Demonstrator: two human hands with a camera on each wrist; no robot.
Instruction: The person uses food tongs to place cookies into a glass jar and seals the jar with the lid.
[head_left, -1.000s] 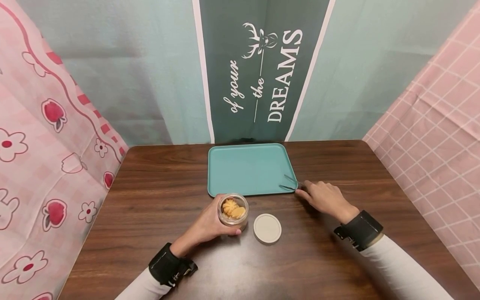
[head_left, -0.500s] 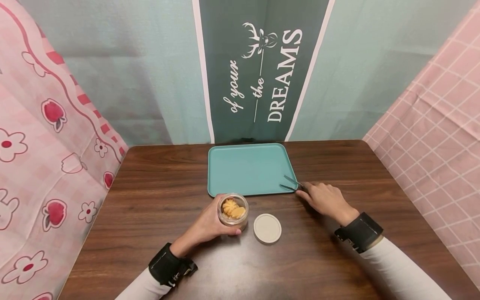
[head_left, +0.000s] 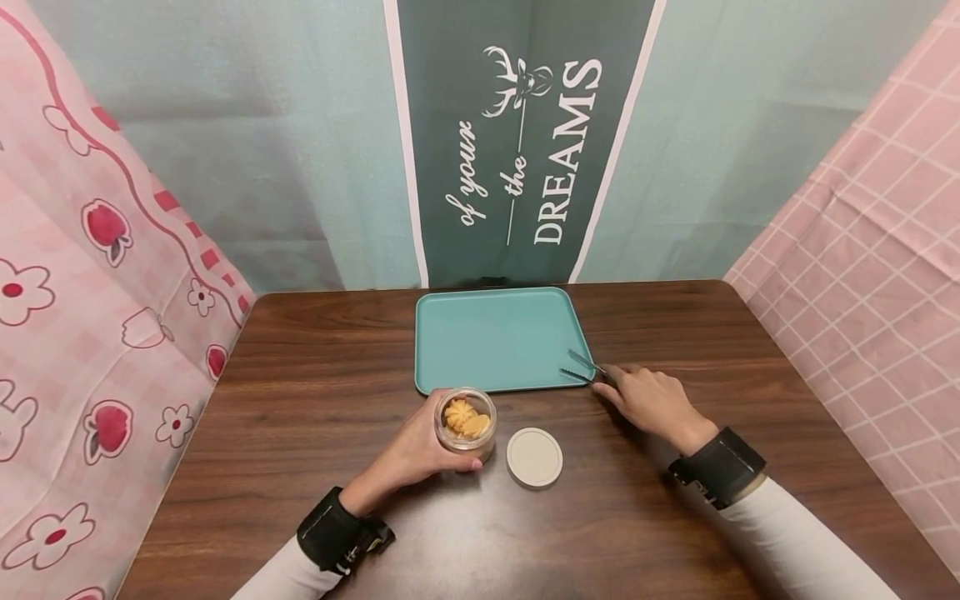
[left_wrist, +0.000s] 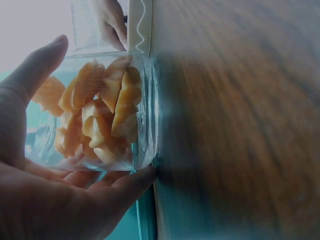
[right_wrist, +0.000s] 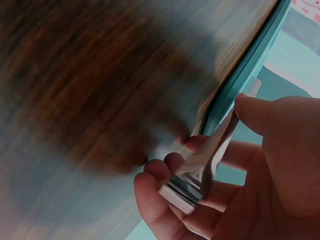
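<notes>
A small glass jar (head_left: 466,422) of orange cookies (left_wrist: 102,114) stands open on the wooden table, just in front of a teal tray (head_left: 487,333). My left hand (head_left: 414,454) grips the jar (left_wrist: 95,120) round its side. The jar's round white lid (head_left: 534,457) lies flat to its right. My right hand (head_left: 649,400) pinches the handle end of metal tongs (head_left: 584,367) at the tray's front right corner, their tips over the tray. In the right wrist view the thumb and fingers close round the tongs (right_wrist: 205,160) beside the tray rim (right_wrist: 245,75).
The dark wooden table (head_left: 337,367) is walled in by a green curtain with a "DREAMS" banner (head_left: 525,142) behind, a pink floral cloth (head_left: 97,292) on the left and a pink checked cloth (head_left: 862,250) on the right. Nothing lies in the tray.
My right hand has closed on the tongs' handle at the tray corner, where a second ago its fingers only reached them. The left hand and the jar have not moved.
</notes>
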